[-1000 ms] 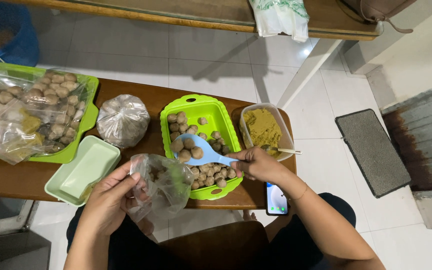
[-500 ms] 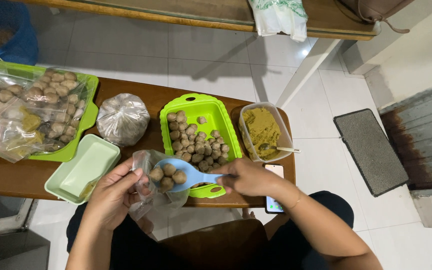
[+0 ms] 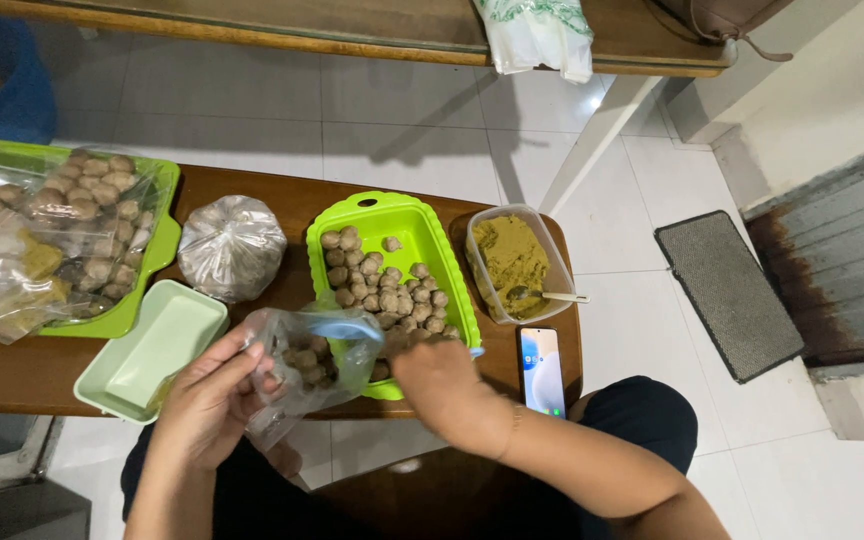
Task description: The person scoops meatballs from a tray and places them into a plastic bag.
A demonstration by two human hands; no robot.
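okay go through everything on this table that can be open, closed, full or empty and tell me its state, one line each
Small clear bag: open, held by left hand, partly filled with meatballs.
Blue scoop: inside the bag mouth, gripped by right hand.
Green tray: about half covered with meatballs.
Pale green dish: empty.
Clear tub: lid off, holds brownish paste, spoon in it.
Round bag: closed, full.
Phone: screen lit.

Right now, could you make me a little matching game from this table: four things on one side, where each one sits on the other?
Things:
1. clear bag
2. phone
3. brown paste tub
4. pale green dish

Places:
A. lying at the table's near right edge
B. held open by the left hand
C. right of the bright green tray
D. left of the left hand, empty

Pairs: 1-B, 2-A, 3-C, 4-D
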